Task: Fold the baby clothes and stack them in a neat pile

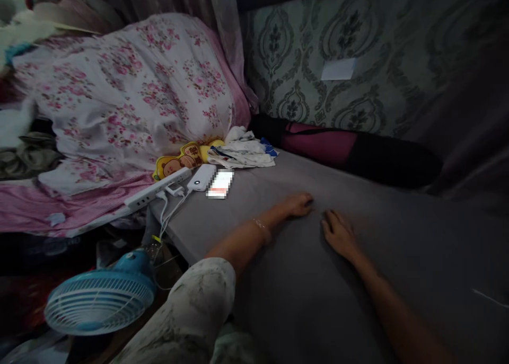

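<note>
Both your hands are down on the grey sheet, which fills the centre, right and lower right of the frame. Its far edge slants from mid-frame down toward the right border, and a corner points left, just above the blue fan at lower left. The visible stretch runs mainly left to right, but the frame cuts it off at the right and bottom, so you cannot tell which side is longer. Your left hand, just right of centre, points right with its fingers bent down to the cloth; blur hides whether they pinch any of it. Your right hand lies beside it, a little lower and apart from it, fingers loosely spread and pointing up and left. Left of centre, a lit phone lies on the sheet with its long axis tilted slightly right toward the top, just beside a white power bank. A white power strip slants up to the right along the sheet's left corner. Along the far edge, a long black-and-pink bundle slopes down to the right.
</note>
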Tool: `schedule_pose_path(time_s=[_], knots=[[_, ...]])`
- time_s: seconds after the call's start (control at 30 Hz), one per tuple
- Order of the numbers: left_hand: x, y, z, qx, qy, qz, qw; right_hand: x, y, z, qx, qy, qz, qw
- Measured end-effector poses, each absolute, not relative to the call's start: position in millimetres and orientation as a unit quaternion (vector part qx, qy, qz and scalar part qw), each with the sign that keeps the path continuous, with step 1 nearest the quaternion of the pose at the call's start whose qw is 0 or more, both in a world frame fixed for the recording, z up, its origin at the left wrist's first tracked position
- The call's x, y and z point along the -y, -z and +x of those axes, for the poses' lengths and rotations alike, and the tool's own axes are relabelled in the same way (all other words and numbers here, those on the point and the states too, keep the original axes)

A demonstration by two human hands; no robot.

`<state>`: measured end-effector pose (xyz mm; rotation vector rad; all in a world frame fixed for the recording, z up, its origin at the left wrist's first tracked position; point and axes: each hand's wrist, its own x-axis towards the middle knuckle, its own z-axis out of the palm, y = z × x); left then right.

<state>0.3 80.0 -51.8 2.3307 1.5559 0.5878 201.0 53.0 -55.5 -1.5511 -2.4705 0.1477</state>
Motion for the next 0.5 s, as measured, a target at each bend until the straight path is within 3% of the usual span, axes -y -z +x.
schedule_pose_path(time_s=[0.17, 0.5], knots=[[-79.8, 40.0, -68.7, -0.624, -0.237, 0.731, 0.141, -45.4, 62.8, 196.2, 0.838, -0.013, -0.536, 0.1], [-78.2, -28.3, -222.6, -0.787, -0.236, 0.569, -0.033, -42.7, 64.5, 195.5, 0.836, 0.008, -0.538, 0.11]])
